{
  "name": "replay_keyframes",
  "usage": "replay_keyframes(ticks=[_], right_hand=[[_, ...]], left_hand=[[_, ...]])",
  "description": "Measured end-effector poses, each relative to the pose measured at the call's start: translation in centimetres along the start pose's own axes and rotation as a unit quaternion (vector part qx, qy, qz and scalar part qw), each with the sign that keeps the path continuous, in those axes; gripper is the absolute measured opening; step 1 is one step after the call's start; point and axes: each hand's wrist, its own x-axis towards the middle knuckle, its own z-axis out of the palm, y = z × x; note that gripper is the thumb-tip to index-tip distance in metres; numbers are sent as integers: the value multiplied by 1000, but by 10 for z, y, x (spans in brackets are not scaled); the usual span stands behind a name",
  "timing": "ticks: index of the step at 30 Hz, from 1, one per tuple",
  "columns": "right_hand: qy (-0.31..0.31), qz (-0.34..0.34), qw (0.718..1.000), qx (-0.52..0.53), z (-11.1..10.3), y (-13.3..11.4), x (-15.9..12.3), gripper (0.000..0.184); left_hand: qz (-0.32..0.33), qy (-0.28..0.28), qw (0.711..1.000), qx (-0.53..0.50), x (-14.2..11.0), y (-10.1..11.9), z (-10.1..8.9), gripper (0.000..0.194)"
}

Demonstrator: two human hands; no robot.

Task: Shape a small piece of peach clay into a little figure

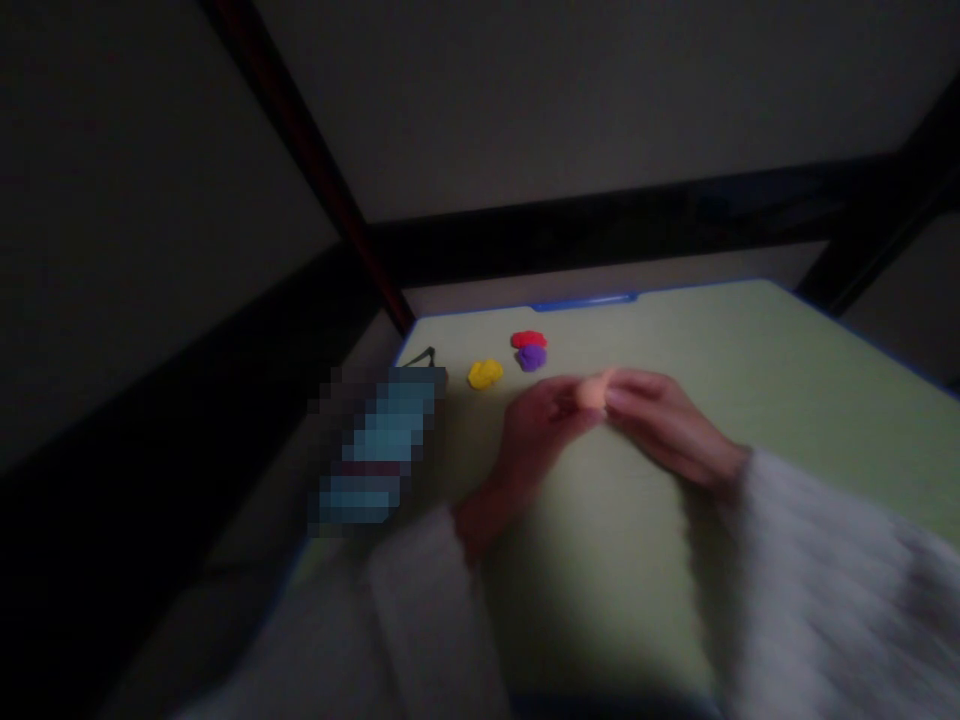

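Note:
A small peach-coloured lump of modelling clay (pixel 591 392) is held between both hands above the pale green table (pixel 600 580). My left hand (pixel 536 425) closes on its left side, with fingers curled and partly in shadow. From the right, my right hand (pixel 660 415) pinches the same lump between thumb and fingers. Beyond my left hand lie a yellow lump of clay (pixel 485 374), a purple lump (pixel 532 358) and a red lump (pixel 529 339). The purple one sits right in front of the red one and seems to touch it. Blur hides the clay's exact shape.
At the table's left edge is a pixelated, light blue oblong object (pixel 386 440) with a dark strap-like loop (pixel 424 356) at its far end. A blue handle-like strip (pixel 585 301) runs along the far edge. Dark beams and a wall stand behind.

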Motion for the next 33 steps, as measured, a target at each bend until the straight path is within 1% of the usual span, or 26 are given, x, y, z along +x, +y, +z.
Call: replay_keyframes(ticks=[2,6,12,17,19,23,25,29,33], right_hand=[[-7,-8,1000,-4,1,-1,0,15],[-32,-16,999,-19,4,-3,0,13],[-59,-52,994,-70,4,-2,-1,19],[-12,-96,984,-148,4,-2,-3,20],[-24,-97,985,-144,5,-3,-2,23],[-68,-77,991,-89,4,-3,0,30],[-81,-68,991,-80,3,-2,0,28],[-100,-65,989,-82,3,-1,-2,19],[-107,-77,987,-88,3,-1,-3,18]], left_hand=[[-15,-14,1000,3,0,-1,-1,31],[-55,-12,998,2,0,-3,-1,36],[-42,-23,999,21,0,-4,-2,36],[-39,-32,998,39,0,-2,-2,36],[-42,-32,998,29,0,-2,-2,37],[-41,-28,999,2,0,-3,-2,36],[-39,-25,999,0,0,-3,-3,35],[-40,-26,999,14,0,-3,-2,39],[-68,-38,997,26,0,-2,0,47]])
